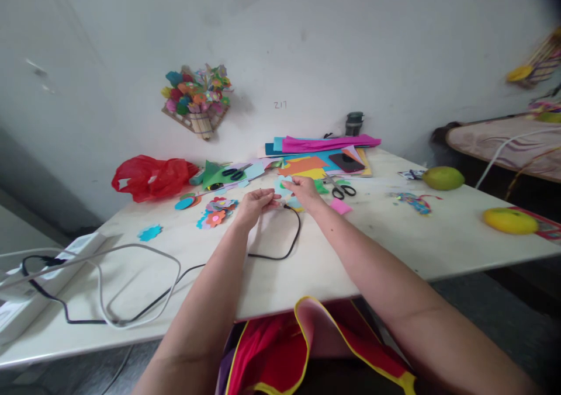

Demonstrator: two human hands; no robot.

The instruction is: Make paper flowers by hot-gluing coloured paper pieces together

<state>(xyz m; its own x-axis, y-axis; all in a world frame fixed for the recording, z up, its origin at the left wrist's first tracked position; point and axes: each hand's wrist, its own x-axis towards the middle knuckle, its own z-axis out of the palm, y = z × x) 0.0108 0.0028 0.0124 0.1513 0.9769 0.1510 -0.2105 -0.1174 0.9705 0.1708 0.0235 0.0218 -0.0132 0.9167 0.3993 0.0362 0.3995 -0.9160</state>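
My right hand (pixel 304 191) pinches a pale blue paper cutout (pixel 279 181), apparently a flower, with a green round spot near its middle. Close beside it is my left hand (pixel 259 201), its fingers stretched toward the cutout; I see nothing clearly held in it. Below the fingertips ends a black cable (pixel 300 225), and what it joins is partly hidden. To the left lies a pile of layered paper flowers (pixel 215 212). Black-handled scissors (pixel 343 191) rest right of my right hand, near a pink paper piece (pixel 340 206).
A white power strip (pixel 74 260) with looping cables occupies the left side. Behind are a red plastic bag (pixel 151 176), more scissors (pixel 234 173), coloured sheets (pixel 302 166) and a dark phone (pixel 346 162). Two yellow-green fruits, one a mango-like yellow fruit (pixel 511 221), lie right.
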